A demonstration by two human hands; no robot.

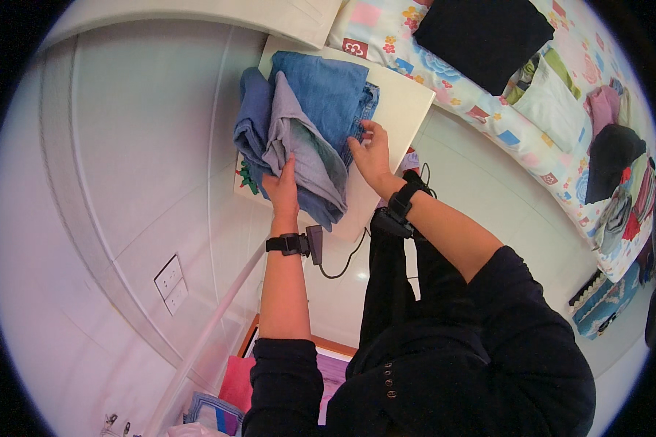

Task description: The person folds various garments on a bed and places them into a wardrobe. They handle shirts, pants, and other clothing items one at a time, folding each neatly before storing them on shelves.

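Note:
A pile of denim lies on a white cabinet top beside the wall. My left hand grips the near edge of a garment whose pale grey-blue face shows, thumb on top and the other fingers hidden underneath. Behind it are folded blue jeans, their seamed edge turned to the right. At that edge my right hand has its thumb and fingertips on or close to the denim; whether they pinch it I cannot tell. A darker blue folded garment rests at the pile's left side. Both wrists wear black straps with small devices.
The white cabinet top adjoins a bed with a floral sheet. On the bed lie a black folded garment, a white garment and several others. A small green figure sits by the wall. A cable hangs from my left wrist device.

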